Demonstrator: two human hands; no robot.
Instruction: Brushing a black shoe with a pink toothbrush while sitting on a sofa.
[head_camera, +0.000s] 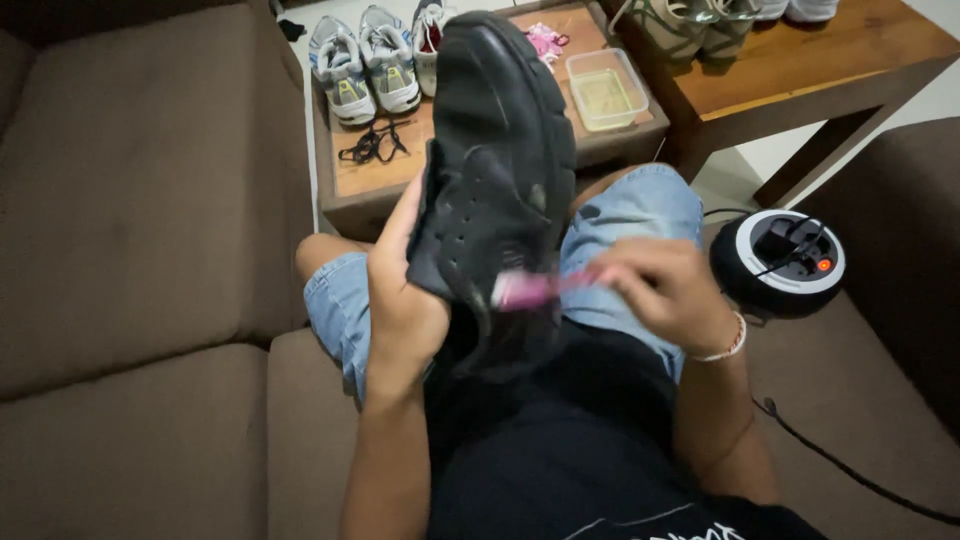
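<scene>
My left hand (403, 290) grips a black shoe (500, 150) from its left side and holds it up over my lap, sole edge turned toward me. My right hand (660, 285) is closed on a pink toothbrush (535, 290), blurred by motion. The brush head touches the lower side of the shoe. A white bracelet circles my right wrist. I sit on a brown sofa in denim shorts (640, 215) and a black shirt.
A low wooden table (370, 175) ahead carries a pair of grey sneakers (365, 65), black laces (372, 145) and a clear plastic container (605, 90). A second wooden table (820, 60) holds more shoes. A round black-and-white device (780, 262) with a cable lies on the sofa at right.
</scene>
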